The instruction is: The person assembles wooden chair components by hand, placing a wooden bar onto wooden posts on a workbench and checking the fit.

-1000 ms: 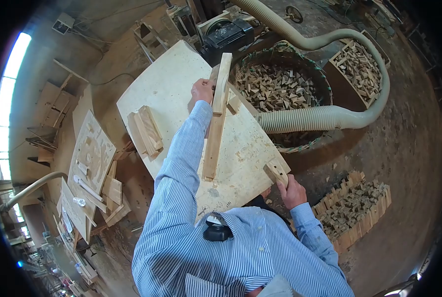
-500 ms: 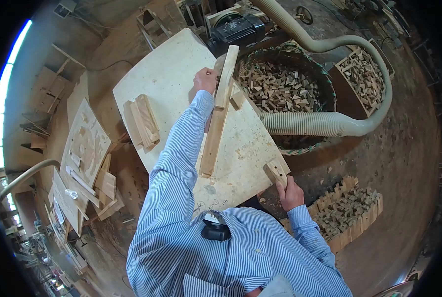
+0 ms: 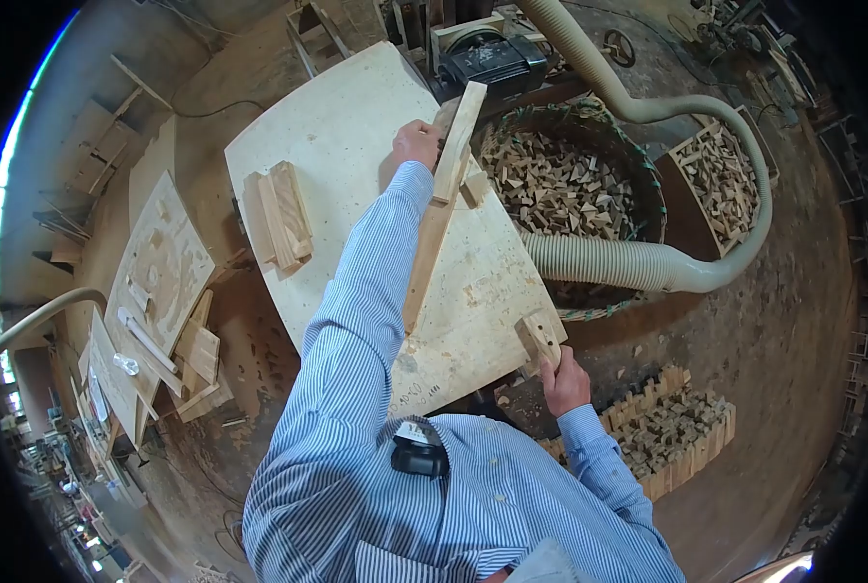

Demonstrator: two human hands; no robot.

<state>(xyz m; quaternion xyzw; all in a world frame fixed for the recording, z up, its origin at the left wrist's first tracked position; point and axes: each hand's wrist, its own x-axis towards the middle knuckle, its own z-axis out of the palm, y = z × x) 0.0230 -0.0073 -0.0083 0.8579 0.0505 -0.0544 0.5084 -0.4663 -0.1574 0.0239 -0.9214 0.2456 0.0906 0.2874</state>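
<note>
My left hand (image 3: 416, 143) is closed at the far end of a pale board-topped table (image 3: 356, 107), against the left side of a long wooden strip (image 3: 461, 131). What its fingers grip is hidden. The strip rests along a second, browner wooden piece (image 3: 428, 255), partly covered by my left forearm. A small wood block (image 3: 475, 188) sits against the strip's right side. At the table's near right corner, my right hand (image 3: 564, 381) is closed around the lower end of a short wooden block with dark holes (image 3: 539, 335).
Several wood pieces (image 3: 283, 216) lie stacked on the table's left. Beyond its right edge stand a basket of offcuts (image 3: 662, 199), a ribbed hose (image 3: 609, 260) and a crate of wood bits (image 3: 682, 185). Another crate (image 3: 692, 462) is near my right arm. A motor (image 3: 492, 60) stands behind.
The view has turned slightly, and my left forearm now covers more of the brown piece's lower end. Both hands keep about the same places on the table.
</note>
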